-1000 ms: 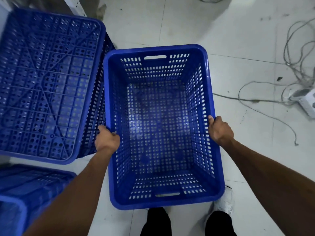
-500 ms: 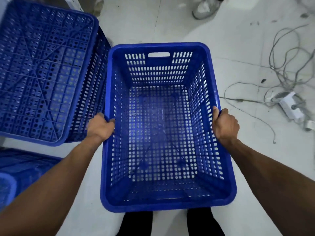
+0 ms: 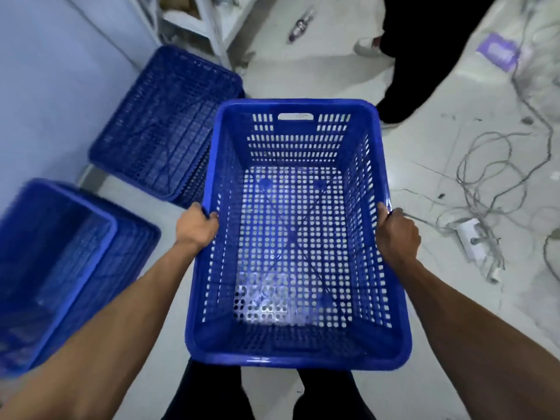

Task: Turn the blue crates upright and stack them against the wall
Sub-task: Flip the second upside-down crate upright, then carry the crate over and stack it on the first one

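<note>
Gripping upright blue crate [image 3: 298,237] | left hand [image 3: 195,227], right hand [image 3: 397,234] clenched on opposite long rims

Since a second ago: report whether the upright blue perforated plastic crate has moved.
Yes. The upright crate has risen and drawn back from the overturned blue plastic crate by the wall.
</note>
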`<state>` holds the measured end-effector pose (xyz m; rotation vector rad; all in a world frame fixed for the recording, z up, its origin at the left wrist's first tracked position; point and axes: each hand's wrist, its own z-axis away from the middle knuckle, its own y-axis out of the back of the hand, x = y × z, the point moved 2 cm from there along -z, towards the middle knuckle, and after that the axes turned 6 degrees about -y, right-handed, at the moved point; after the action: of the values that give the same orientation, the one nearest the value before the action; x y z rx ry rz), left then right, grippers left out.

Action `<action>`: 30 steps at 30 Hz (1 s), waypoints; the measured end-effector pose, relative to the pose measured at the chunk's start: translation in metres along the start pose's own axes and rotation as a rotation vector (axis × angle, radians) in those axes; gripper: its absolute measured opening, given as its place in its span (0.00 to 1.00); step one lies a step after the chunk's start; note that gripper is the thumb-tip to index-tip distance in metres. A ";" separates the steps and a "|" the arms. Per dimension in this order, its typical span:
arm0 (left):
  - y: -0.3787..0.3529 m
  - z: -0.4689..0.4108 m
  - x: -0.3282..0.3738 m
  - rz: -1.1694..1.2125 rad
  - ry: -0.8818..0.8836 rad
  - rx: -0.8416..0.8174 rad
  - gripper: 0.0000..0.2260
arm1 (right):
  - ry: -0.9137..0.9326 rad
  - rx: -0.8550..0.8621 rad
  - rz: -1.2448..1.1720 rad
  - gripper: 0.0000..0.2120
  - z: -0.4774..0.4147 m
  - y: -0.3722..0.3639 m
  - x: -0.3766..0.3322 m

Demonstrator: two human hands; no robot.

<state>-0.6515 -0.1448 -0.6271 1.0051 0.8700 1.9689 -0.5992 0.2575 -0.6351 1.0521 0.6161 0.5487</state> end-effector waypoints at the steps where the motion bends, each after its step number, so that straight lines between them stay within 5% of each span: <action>1: 0.011 0.018 -0.002 0.013 0.018 0.017 0.14 | 0.035 0.004 0.012 0.29 0.007 0.014 -0.003; 12: 0.093 0.159 -0.072 0.161 0.184 0.322 0.16 | 0.434 0.025 0.135 0.29 0.076 0.094 -0.103; 30: 0.216 0.300 -0.289 0.301 0.479 0.672 0.14 | 0.931 0.004 0.237 0.29 0.297 0.051 -0.316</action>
<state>-0.3417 -0.4252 -0.4132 1.0793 1.8211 2.2678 -0.6227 -0.1208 -0.4183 0.8388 1.3075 1.2673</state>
